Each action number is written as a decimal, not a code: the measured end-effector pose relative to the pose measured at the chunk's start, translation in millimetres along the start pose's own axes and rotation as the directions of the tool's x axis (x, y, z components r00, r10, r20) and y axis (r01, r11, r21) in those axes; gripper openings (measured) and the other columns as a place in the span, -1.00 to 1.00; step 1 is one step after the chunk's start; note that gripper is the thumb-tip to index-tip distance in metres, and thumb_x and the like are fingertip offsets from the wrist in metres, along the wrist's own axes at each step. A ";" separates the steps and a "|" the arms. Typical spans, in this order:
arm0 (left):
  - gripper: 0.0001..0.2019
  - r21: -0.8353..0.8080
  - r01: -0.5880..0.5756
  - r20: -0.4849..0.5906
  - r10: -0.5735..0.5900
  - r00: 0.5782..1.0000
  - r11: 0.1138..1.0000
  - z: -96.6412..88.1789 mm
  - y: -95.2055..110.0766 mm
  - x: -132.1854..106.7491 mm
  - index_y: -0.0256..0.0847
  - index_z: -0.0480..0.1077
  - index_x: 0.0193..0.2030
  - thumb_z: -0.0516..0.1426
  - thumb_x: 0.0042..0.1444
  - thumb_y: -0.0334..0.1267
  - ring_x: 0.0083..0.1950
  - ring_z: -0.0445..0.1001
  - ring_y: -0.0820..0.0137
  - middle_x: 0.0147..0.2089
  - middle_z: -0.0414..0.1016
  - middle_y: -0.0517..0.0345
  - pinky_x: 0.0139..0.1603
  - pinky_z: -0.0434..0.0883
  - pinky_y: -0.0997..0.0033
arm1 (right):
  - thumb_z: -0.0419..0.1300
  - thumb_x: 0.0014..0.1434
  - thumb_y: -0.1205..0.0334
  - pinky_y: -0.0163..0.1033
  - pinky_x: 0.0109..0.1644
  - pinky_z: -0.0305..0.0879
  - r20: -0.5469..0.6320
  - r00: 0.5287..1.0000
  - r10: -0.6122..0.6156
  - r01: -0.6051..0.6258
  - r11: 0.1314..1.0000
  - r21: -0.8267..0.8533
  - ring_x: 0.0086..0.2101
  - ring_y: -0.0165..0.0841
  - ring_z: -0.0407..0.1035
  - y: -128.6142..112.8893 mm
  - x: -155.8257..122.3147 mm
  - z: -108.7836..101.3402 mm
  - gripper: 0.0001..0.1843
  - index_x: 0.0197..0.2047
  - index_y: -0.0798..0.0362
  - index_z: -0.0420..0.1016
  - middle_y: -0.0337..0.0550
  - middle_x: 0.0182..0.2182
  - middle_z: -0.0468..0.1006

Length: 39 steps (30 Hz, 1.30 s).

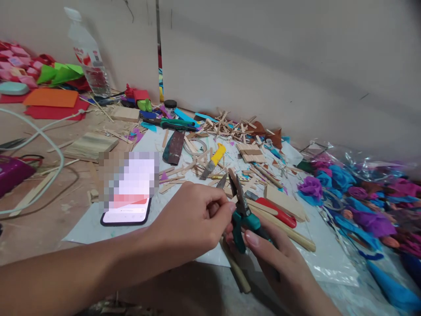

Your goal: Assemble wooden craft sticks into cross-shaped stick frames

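Observation:
My right hand is wrapped around a pair of pliers with teal and black handles; their jaws point up and stand slightly apart. Just left of the jaws, my left hand is closed in a pinch. Its fingertips come close to the pliers, and whatever they hold is hidden or too small to name. Behind the pliers lie a red-handled tool and a pale wooden block. A round wooden stick passes below the hands. Farther back is a yellow-handled blade tool.
A lit phone lies left of my left hand. Loose craft sticks pile against the wall. A plastic bottle stands back left, near a white cable. Crepe paper flowers crowd the right. Teal-handled cutters lie behind.

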<state>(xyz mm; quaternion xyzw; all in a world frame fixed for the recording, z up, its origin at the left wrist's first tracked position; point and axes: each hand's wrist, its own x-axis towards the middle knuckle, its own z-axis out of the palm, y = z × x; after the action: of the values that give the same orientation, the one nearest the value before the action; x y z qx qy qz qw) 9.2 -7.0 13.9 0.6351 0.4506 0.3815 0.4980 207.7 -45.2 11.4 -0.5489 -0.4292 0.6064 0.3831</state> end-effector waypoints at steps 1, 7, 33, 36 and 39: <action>-0.63 0.008 0.003 0.002 -0.003 1.000 1.000 0.3 -0.5 0.2 -0.16 0.51 -0.50 0.12 0.31 -0.12 -0.59 0.31 0.46 -0.61 0.43 0.25 -0.58 0.16 0.49 | 0.49 0.10 -0.08 -0.05 -0.04 0.48 -0.001 1.000 -0.006 0.006 1.000 -0.014 -0.22 -0.14 0.53 1.0 0.5 -0.2 -0.58 -0.06 -0.01 0.70 -0.03 -0.21 0.69; -0.61 0.043 0.009 -0.004 -0.009 1.000 0.999 2.2 -2.1 0.7 -0.18 0.44 -0.53 0.12 0.32 -0.09 -0.57 0.28 0.46 -0.63 0.34 0.26 -0.58 0.08 0.44 | 0.49 0.10 -0.11 -0.01 0.03 0.45 -0.111 0.990 -0.087 0.071 0.988 -0.140 -0.10 -0.03 0.52 15.0 4.5 -8.9 -0.48 0.03 -0.01 0.68 -0.02 -0.10 0.69; -0.62 -0.146 0.023 -0.079 -0.035 0.996 0.989 -8.3 -4.5 -0.4 -0.19 0.38 -0.44 0.10 0.39 -0.06 -0.53 0.34 0.46 -0.55 0.38 0.28 -0.49 0.28 0.48 | 0.37 0.16 -0.24 0.33 0.33 0.30 0.137 0.966 -0.218 0.221 0.433 -0.874 0.25 0.23 0.40 -20.8 3.0 -87.5 -0.36 0.23 -0.17 0.61 0.02 0.28 0.55; -0.59 -0.110 0.021 -0.014 -0.023 1.000 0.994 -4.2 -6.0 -4.3 -0.21 0.40 -0.44 0.11 0.39 -0.03 -0.52 0.33 0.47 -0.55 0.37 0.27 -0.48 0.25 0.48 | 0.34 0.24 -0.16 0.19 0.24 0.43 0.157 0.880 -0.448 0.356 0.404 -0.843 0.13 0.09 0.52 -29.0 5.1 -74.6 -0.56 0.09 -0.14 0.68 -0.01 0.13 0.67; -0.58 -0.142 0.043 0.040 -0.038 0.998 0.989 -0.8 -6.4 -6.2 -0.21 0.41 -0.44 0.13 0.39 0.00 -0.50 0.35 0.48 -0.54 0.37 0.25 -0.46 0.26 0.51 | 0.37 0.26 -0.05 0.01 0.03 0.53 0.135 0.823 -0.552 0.421 0.433 -0.797 -0.09 -0.07 0.61 -35.3 11.1 -46.3 -0.60 0.11 -0.13 0.64 -0.08 -0.03 0.73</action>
<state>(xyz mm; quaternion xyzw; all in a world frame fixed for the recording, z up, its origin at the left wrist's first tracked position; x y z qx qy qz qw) 5.4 -12.1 7.6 0.5955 0.4257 0.3907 0.5582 252.3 -18.2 39.6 -0.5550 -0.7636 0.1686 0.2838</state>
